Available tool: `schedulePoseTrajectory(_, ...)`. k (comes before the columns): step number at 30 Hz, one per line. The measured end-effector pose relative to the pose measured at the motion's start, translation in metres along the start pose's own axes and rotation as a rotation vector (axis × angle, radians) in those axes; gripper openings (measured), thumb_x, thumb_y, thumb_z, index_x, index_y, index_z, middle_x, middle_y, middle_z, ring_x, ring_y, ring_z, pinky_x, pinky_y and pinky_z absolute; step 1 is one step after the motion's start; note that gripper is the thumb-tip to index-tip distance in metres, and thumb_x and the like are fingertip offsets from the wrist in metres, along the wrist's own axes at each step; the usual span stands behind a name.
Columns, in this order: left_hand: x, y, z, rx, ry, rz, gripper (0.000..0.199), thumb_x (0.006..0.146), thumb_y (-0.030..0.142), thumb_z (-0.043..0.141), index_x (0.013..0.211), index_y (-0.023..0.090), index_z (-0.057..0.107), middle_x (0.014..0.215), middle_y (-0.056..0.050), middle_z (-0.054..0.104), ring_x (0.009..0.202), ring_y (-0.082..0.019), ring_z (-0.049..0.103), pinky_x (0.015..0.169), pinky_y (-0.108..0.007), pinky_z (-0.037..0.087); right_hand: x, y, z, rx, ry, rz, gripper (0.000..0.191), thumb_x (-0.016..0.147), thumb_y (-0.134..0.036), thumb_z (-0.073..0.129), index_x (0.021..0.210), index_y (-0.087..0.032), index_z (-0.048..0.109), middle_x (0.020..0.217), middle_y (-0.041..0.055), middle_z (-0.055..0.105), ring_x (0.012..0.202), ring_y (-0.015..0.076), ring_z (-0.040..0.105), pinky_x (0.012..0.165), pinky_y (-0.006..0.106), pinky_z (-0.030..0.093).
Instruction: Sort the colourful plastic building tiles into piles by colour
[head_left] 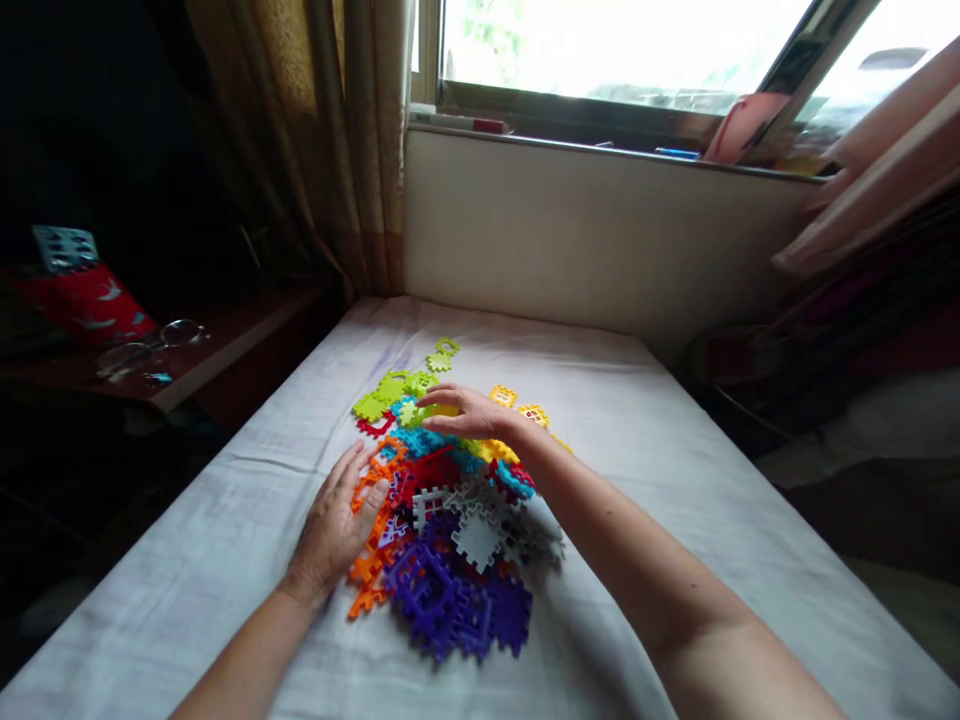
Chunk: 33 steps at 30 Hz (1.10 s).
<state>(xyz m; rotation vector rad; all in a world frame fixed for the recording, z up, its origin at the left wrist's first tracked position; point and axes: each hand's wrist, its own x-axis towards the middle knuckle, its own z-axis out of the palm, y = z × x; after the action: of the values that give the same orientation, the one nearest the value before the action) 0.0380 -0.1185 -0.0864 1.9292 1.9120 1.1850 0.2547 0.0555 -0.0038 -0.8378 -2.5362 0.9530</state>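
A heap of plastic interlocking building pieces lies on the bed, roughly grouped by colour. My left hand (339, 520) rests flat along the heap's left side, fingers out, touching the orange pieces (367, 570). Over the far part reaches my right hand (465, 412), its fingers stretched out above lime green pieces (394, 390) and blue pieces (427, 440). Purple pieces (457, 600) lie at the near end, with grey pieces (478, 535) just behind them. Red pieces (435, 470) are in the middle. Yellow pieces (502, 396) lie beyond my right wrist, partly hidden by it.
A pale sheet (247, 520) covers the surface, which meets a white wall (570, 220) below a window. At left, glasses (180, 333) and a red pouch (97, 300) sit on a dark wooden table (202, 370). A brown curtain (367, 150) hangs at the far left corner.
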Motion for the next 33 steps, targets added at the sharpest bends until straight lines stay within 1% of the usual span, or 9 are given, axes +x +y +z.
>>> schedulePoseTrajectory(4,0.005,0.003,-0.001,0.013,-0.063,0.040,0.060,0.095,0.059,0.041,0.138,0.021,0.057,0.142,-0.013,0.060,0.135,-0.026,0.053,0.117,-0.045,0.039,-0.051,-0.011,-0.007,0.003,0.183,0.111,0.049,0.089,-0.049,0.066,0.134,-0.030,0.064,0.146,0.0049,0.057,0.136,0.0212,0.052,0.117,0.040,0.040)
schedulePoseTrajectory(7,0.004,0.005,-0.001,0.075,-0.130,0.038,0.065,0.093,0.062,0.042,0.143,0.021,0.053,0.145,-0.013,0.058,0.137,-0.028,0.051,0.119,-0.052,0.034,-0.101,0.008,-0.014,-0.131,0.540,0.554,0.050,0.091,-0.045,0.061,0.136,-0.026,0.062,0.147,0.0072,0.057,0.139,0.0237,0.049,0.119,0.041,0.035)
schedulePoseTrajectory(9,-0.001,0.008,0.001,0.119,-0.192,0.018,0.071,0.091,0.064,0.044,0.148,0.021,0.047,0.150,-0.014,0.053,0.142,-0.029,0.046,0.120,-0.055,0.029,-0.130,0.020,-0.006,-0.157,0.618,0.754,0.056,0.093,-0.045,0.054,0.141,-0.018,0.058,0.147,0.0167,0.055,0.142,0.0356,0.045,0.117,0.055,0.033)
schedulePoseTrajectory(11,-0.008,0.013,0.004,0.143,-0.242,0.006,0.080,0.089,0.067,0.047,0.152,0.019,0.041,0.156,-0.016,0.045,0.147,-0.031,0.039,0.121,-0.056,0.027,-0.148,0.024,0.014,-0.160,0.653,0.884,0.054,0.093,-0.046,0.049,0.139,-0.020,0.059,0.142,0.0146,0.060,0.139,0.0373,0.048,0.116,0.058,0.033)
schedulePoseTrajectory(17,-0.020,0.026,0.020,0.125,-0.161,-0.024,0.092,0.078,0.065,0.065,0.153,0.020,0.039,0.163,-0.019,0.032,0.150,-0.036,0.031,0.121,-0.055,0.027,-0.117,-0.002,0.083,-0.139,0.723,0.786,0.062,0.088,-0.053,0.054,0.141,-0.020,0.056,0.147,0.0131,0.055,0.143,0.0314,0.042,0.119,0.051,0.033)
schedulePoseTrajectory(23,-0.003,0.017,0.008,-0.063,-0.002,-0.125,0.078,0.077,0.055,0.070,0.146,0.024,0.048,0.158,-0.016,0.040,0.145,-0.032,0.041,0.118,-0.049,0.036,-0.064,-0.036,0.070,0.171,0.865,0.640,0.058,0.082,-0.041,0.064,0.135,-0.018,0.059,0.145,0.0150,0.055,0.140,0.0279,0.046,0.117,0.047,0.038)
schedulePoseTrajectory(27,0.001,0.007,-0.011,-0.170,0.064,-0.157,0.063,0.080,0.045,0.065,0.138,0.022,0.055,0.153,-0.017,0.042,0.137,-0.031,0.051,0.116,-0.047,0.040,-0.043,-0.064,0.063,0.531,0.760,0.521,0.056,0.086,-0.040,0.061,0.138,-0.021,0.056,0.139,0.0116,0.062,0.125,0.0234,0.061,0.102,0.038,0.052)
schedulePoseTrajectory(30,-0.006,-0.001,-0.027,-0.243,0.019,-0.204,0.067,0.079,0.049,0.064,0.139,0.021,0.054,0.158,-0.018,0.034,0.127,-0.031,0.061,0.108,-0.047,0.049,-0.057,-0.075,0.059,0.620,0.673,0.460,0.055,0.088,-0.041,0.058,0.139,-0.021,0.055,0.141,0.0116,0.061,0.123,0.0222,0.063,0.099,0.036,0.053)
schedulePoseTrajectory(33,-0.022,-0.011,-0.041,-0.202,-0.124,-0.161,0.080,0.076,0.061,0.066,0.145,0.025,0.049,0.161,-0.016,0.030,0.135,-0.032,0.053,0.105,-0.045,0.051,-0.111,-0.074,0.056,0.351,0.609,0.447,0.066,0.081,-0.049,0.067,0.139,-0.022,0.058,0.144,0.0123,0.059,0.132,0.0272,0.057,0.108,0.043,0.048)
